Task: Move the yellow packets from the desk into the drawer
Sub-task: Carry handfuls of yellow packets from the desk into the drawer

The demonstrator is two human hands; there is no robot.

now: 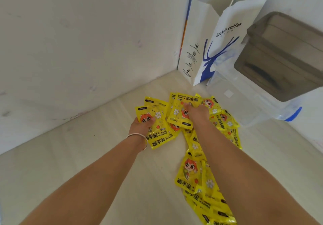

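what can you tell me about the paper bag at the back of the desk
The paper bag is white, with "luckin coffee" in dark lettering and a blue deer-head logo on its front. One narrow side carries small black print and symbols, and a blue-and-orange stripe runs down its far edge. Thin white cord handles rise from the open top. It stands upright on the desk in the corner by the wall, beside a clear plastic box. Neither hand touches it.

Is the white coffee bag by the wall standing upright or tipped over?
Upright. The white coffee bag stands on its base in the corner of the desk, with its string handles pointing up, behind the yellow packets.
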